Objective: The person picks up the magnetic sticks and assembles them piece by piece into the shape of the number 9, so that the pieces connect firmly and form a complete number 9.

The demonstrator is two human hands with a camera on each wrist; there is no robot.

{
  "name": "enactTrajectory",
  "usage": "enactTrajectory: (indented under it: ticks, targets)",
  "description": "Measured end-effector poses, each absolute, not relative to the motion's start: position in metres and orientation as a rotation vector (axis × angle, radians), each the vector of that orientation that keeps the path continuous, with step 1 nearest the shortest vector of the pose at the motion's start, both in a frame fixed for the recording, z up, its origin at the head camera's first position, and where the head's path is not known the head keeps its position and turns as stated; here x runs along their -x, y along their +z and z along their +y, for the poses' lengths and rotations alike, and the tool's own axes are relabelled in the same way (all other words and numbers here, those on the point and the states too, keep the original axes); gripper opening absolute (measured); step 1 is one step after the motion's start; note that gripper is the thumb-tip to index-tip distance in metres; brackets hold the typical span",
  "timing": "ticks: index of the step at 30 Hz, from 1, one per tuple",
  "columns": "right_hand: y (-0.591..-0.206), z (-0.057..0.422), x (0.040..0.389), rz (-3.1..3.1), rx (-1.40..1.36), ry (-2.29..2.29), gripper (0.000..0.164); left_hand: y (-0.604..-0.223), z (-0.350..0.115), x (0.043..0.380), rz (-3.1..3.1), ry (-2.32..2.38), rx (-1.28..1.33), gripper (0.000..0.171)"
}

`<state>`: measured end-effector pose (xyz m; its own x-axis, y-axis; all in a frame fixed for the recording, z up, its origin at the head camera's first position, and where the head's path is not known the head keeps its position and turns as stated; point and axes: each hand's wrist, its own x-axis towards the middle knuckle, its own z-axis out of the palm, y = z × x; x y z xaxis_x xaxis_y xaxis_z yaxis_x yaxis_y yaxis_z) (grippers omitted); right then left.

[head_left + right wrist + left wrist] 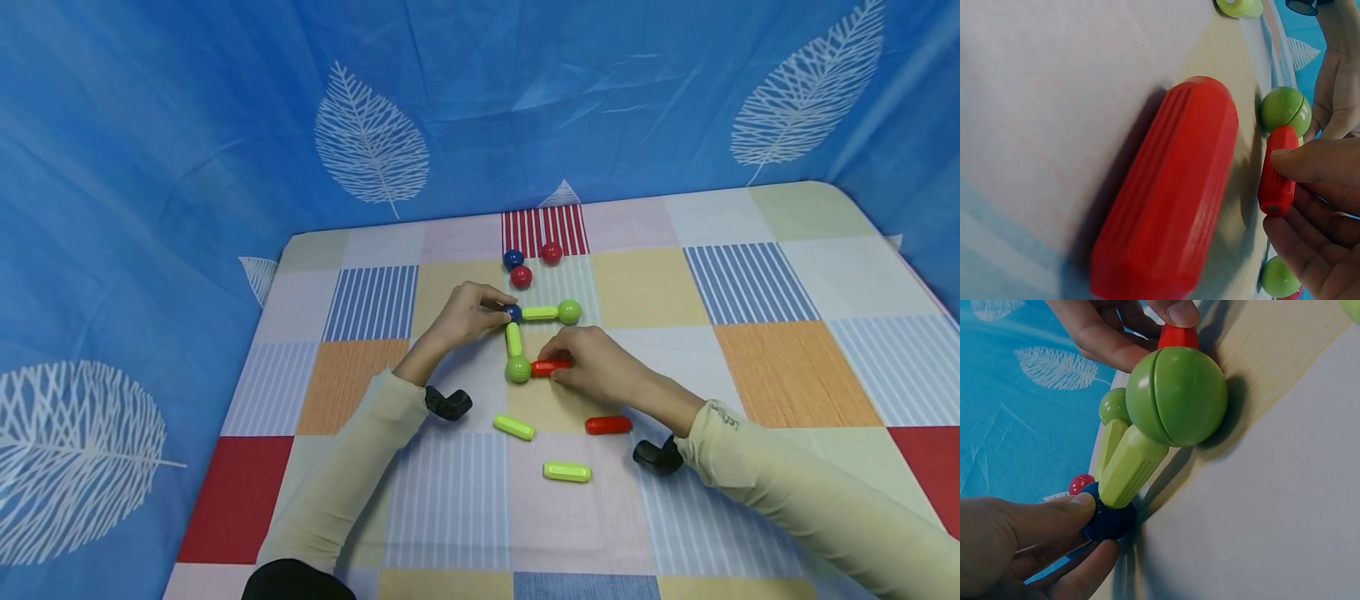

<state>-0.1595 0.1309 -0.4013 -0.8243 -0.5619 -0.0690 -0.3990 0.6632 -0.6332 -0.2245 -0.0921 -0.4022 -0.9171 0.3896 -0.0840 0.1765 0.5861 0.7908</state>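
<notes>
Two at once: pinching blue ball (1111,520) with left hand (467,313), red rod (1277,184) with right hand (597,360). Touching green ball (1182,397) with red rod's end.

Near green ball (518,369): glossy, seamed. Red rod (545,367): ridged, end touching its right side, pinched by right hand (600,362). Lime rod (513,340): runs away from near green ball to blue ball (513,313), pinched by left hand (468,315). Second lime rod (540,313), far green ball (570,312): joined, beyond near green ball, rightward.
</notes>
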Motion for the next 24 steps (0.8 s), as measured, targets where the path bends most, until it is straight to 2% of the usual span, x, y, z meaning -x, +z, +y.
enactTrajectory:
  ticks: [24]
  targets:
    - [-0.3952,0.1291,0.1581,2.652,0.823,-0.840,0.021,-0.4051,-0.0925,0.2256,2.579,1.255,-0.470,0.023]
